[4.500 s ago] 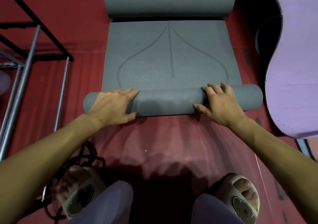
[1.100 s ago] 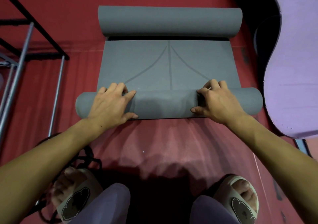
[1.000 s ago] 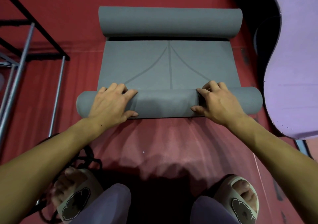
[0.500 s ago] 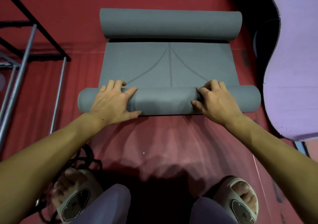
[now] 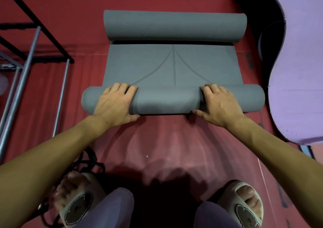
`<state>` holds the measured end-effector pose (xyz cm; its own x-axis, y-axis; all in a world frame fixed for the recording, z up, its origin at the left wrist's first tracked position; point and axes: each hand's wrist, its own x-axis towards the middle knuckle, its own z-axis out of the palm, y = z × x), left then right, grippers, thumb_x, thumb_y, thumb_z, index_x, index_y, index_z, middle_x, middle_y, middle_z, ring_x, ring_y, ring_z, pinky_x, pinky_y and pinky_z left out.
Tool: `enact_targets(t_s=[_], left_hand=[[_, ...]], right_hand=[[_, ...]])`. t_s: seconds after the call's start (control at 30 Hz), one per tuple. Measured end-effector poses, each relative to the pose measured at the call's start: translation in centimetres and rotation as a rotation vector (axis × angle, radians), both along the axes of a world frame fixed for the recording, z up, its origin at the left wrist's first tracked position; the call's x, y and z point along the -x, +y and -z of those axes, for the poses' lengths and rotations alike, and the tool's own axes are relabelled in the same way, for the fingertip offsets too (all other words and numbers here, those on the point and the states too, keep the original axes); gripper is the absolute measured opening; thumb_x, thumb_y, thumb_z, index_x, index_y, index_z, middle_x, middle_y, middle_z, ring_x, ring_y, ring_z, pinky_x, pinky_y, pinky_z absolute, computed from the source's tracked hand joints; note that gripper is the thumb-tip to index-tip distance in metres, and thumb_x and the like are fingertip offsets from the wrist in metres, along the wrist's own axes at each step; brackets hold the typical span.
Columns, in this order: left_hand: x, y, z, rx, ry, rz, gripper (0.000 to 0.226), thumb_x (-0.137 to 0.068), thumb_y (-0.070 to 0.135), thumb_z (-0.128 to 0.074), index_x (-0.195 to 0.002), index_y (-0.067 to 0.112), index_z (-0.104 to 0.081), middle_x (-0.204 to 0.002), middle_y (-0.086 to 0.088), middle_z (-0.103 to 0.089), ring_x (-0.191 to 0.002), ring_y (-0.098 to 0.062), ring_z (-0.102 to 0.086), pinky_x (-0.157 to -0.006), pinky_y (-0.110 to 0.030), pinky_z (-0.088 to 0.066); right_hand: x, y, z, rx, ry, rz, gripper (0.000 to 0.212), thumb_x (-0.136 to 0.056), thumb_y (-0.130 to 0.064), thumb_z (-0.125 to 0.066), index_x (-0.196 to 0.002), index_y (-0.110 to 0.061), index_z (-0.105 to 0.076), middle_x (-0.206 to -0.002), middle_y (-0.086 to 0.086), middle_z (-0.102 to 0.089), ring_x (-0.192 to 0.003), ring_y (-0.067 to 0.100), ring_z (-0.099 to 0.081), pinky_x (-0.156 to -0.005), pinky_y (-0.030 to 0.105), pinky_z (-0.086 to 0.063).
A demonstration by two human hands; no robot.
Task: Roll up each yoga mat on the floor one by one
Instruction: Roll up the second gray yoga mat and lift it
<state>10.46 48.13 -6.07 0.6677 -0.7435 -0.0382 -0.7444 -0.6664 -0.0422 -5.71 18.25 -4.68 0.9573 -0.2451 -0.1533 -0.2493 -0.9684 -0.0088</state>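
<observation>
A: Left hand [image 5: 116,103] and right hand [image 5: 219,103] each lay over the near roll [image 5: 166,101], fingers curled on its top, thumbs at its near edge.

B: Risks?

A: Uneven pushing could skew the roll.

B: Count?

A: On the floor [image 5: 166,143]: one flat stretch [image 5: 173,65], two rolls, the far roll [image 5: 174,25] touching it; whether one mat or two, unclear.

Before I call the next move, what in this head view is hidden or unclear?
- Head view: flat grey yoga mat far edge, hidden behind the rolled grey mat.
- Left hand and right hand: fingertips hidden over the near grey roll.
- Purple mat: cut off right.
</observation>
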Motion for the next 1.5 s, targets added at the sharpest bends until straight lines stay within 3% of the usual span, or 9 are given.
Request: enact_targets(t_s=[0.13, 0.23, 0.5, 0.67, 0.97, 1.13, 1.27, 1.37, 1.5], left_hand=[[-0.9, 0.0, 0.8, -0.064, -0.031, 0.032, 0.114, -0.060, 0.068, -0.086, -0.151, 0.014, -0.042, -0.138, -0.011, -0.056, -0.119, -0.037, -0.053, -0.105, -0.051, -0.042], [-1.5, -0.3, 1.2, -0.104, -0.034, 0.027, 0.121, -0.054, 0.060, -0.093, -0.152, 0.014, -0.039, -0.139, -0.011, -0.054, -0.119, -0.038, -0.054, -0.104, -0.051, -0.042], [-2.2, 0.1, 0.8, -0.039, 0.032, 0.033, 0.105, -0.050, 0.065, -0.082, -0.141, 0.025, -0.052, -0.121, -0.001, -0.067, -0.103, -0.033, -0.061, -0.086, -0.045, -0.045], [-1.6, 1.0, 0.4, -0.108, 0.205, 0.054, 0.105, -0.047, 0.085, -0.069, -0.139, 0.038, -0.054, -0.111, 0.010, -0.069, -0.100, -0.025, -0.065, -0.083, -0.040, -0.051], [-0.4, 2.1, -0.4, -0.231, 0.599, 0.144, 0.103, -0.045, 0.085, -0.076, -0.139, 0.061, -0.043, -0.118, 0.026, -0.064, -0.111, -0.010, -0.062, -0.090, -0.036, -0.052], [-0.5, 2.3, -0.4, -0.205, 0.666, 0.127, 0.102, -0.048, 0.089, -0.078, -0.140, 0.065, -0.040, -0.121, 0.032, -0.061, -0.113, -0.004, -0.059, -0.089, -0.035, -0.048], [-0.9, 2.3, -0.8, -0.165, 0.719, 0.081, 0.103, -0.049, 0.088, -0.080, -0.141, 0.069, -0.038, -0.129, 0.040, -0.057, -0.117, 0.002, -0.055, -0.093, -0.036, -0.047], [-1.5, 2.8, -0.7, -0.076, 0.728, 0.009, 0.107, -0.046, 0.092, -0.078, -0.142, 0.061, -0.046, -0.135, 0.041, -0.054, -0.126, 0.003, -0.053, -0.104, -0.043, -0.047], [-2.4, 3.3, -0.5, 0.074, 0.703, -0.078, 0.099, -0.044, 0.094, -0.078, -0.133, 0.056, -0.058, -0.128, 0.038, -0.061, -0.120, 0.006, -0.057, -0.102, -0.043, -0.050]], right_hand=[[-0.3, -0.6, 0.7, 0.030, 0.070, -0.001, 0.115, -0.074, -0.074, -0.076, -0.161, -0.014, -0.031, -0.163, 0.009, -0.038, -0.149, 0.040, -0.034, -0.119, 0.064, -0.028], [-0.5, -0.9, 1.1, 0.075, 0.057, -0.013, 0.123, -0.065, -0.077, -0.080, -0.159, -0.015, -0.030, -0.161, 0.007, -0.039, -0.146, 0.039, -0.037, -0.118, 0.065, -0.029], [-1.2, -1.3, 1.7, 0.114, 0.015, -0.011, 0.102, -0.059, -0.051, -0.095, -0.142, -0.014, -0.048, -0.138, 0.007, -0.059, -0.123, 0.037, -0.055, -0.103, 0.059, -0.044], [-0.9, -2.0, 0.3, -0.021, 0.215, -0.011, 0.104, -0.063, -0.062, -0.089, -0.147, -0.022, -0.044, -0.144, 0.004, -0.057, -0.131, 0.034, -0.054, -0.107, 0.054, -0.044], [2.2, -1.0, -1.1, -0.226, 0.530, 0.006, 0.096, -0.068, -0.061, -0.082, -0.149, -0.029, -0.042, -0.140, -0.003, -0.058, -0.131, 0.026, -0.055, -0.110, 0.048, -0.044], [1.9, -0.8, -1.2, -0.262, 0.536, 0.069, 0.104, -0.074, -0.051, -0.089, -0.159, -0.028, -0.033, -0.153, -0.004, -0.050, -0.144, 0.024, -0.044, -0.120, 0.052, -0.030], [1.5, -0.9, -1.2, -0.299, 0.515, 0.123, 0.104, -0.072, -0.045, -0.092, -0.157, -0.028, -0.034, -0.150, 0.001, -0.052, -0.139, 0.030, -0.048, -0.118, 0.051, -0.035], [1.0, -0.4, -1.5, -0.271, 0.470, 0.149, 0.093, -0.076, -0.040, -0.090, -0.151, -0.027, -0.038, -0.146, 0.005, -0.051, -0.134, 0.035, -0.046, -0.113, 0.051, -0.042], [0.1, -0.2, -2.1, -0.221, 0.397, 0.182, 0.075, -0.080, -0.036, -0.088, -0.143, -0.029, -0.046, -0.137, 0.007, -0.052, -0.127, 0.035, -0.045, -0.096, 0.048, -0.049]])
